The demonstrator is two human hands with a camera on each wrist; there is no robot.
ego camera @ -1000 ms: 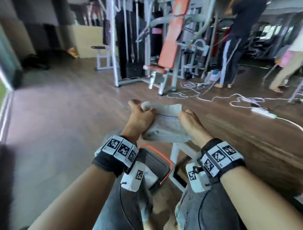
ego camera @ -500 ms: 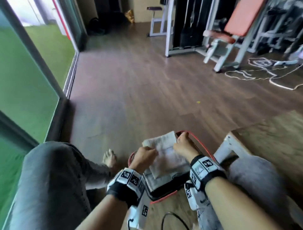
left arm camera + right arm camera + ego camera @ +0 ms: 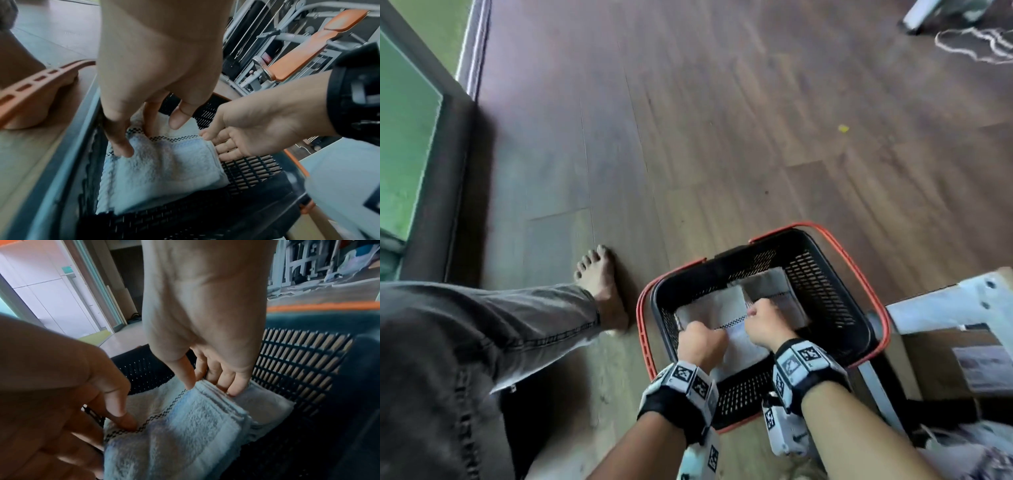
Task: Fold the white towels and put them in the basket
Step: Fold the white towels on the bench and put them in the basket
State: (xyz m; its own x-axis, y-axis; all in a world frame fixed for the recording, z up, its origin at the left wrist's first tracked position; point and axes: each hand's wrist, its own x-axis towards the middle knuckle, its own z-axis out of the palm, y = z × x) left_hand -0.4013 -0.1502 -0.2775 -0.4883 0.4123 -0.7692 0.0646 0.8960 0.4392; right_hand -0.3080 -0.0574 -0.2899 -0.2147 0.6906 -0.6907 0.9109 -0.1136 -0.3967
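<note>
A black mesh basket (image 3: pixel 832 305) with a red rim stands on the floor in front of me. Both my hands are down inside it, holding a folded white towel (image 3: pixel 739 346) with a black checked stripe. My left hand (image 3: pixel 702 337) pinches the towel's left edge (image 3: pixel 144 138). At the folded right edge, my right hand (image 3: pixel 765 318) grips with thumb on top and fingers behind (image 3: pixel 209 386). The towel (image 3: pixel 164 165) lies on other folded white towels (image 3: pixel 774 291) in the basket's bottom.
My bare foot (image 3: pixel 602 284) and grey trouser leg (image 3: pixel 482 342) are left of the basket. A white bench frame (image 3: pixel 962 308) stands close on the right. White cables (image 3: pixel 979 44) lie at the far right, and a glass door (image 3: pixel 407 137) is on the left.
Both hands have carried the folded towel from in front of me down into the basket. My view has tilted down to the floor.
</note>
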